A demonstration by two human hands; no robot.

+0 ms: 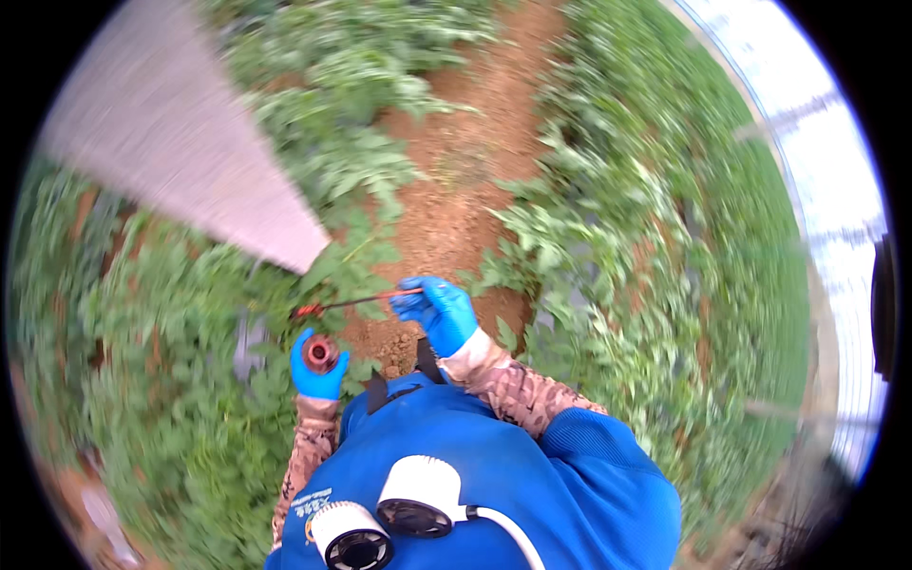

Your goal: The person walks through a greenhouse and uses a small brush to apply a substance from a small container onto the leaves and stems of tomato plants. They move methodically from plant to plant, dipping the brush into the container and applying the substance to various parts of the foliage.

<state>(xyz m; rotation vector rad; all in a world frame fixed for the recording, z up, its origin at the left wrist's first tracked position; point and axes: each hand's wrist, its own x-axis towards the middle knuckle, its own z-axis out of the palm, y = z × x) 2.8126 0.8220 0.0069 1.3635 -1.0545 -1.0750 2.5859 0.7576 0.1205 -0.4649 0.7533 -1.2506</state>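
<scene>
Both of my hands wear blue gloves. My left hand [317, 377] is wrapped around a small round jar [320, 354] with reddish contents, its mouth facing up. Between the fingers of my right hand [438, 313] is the end of a thin brush-like stick [349, 302], pointing left. Its red, wet-looking tip [306, 311] is above and apart from the jar, over green leaves. The exact kind of tip is blurred.
Leafy green crop plants [178, 406] grow at left and more plants [605, 235] at right of a bare soil path [456, 206]. A broad pale panel or post [206, 157] slants in at upper left. A greenhouse-like translucent wall [826, 164] curves along the right.
</scene>
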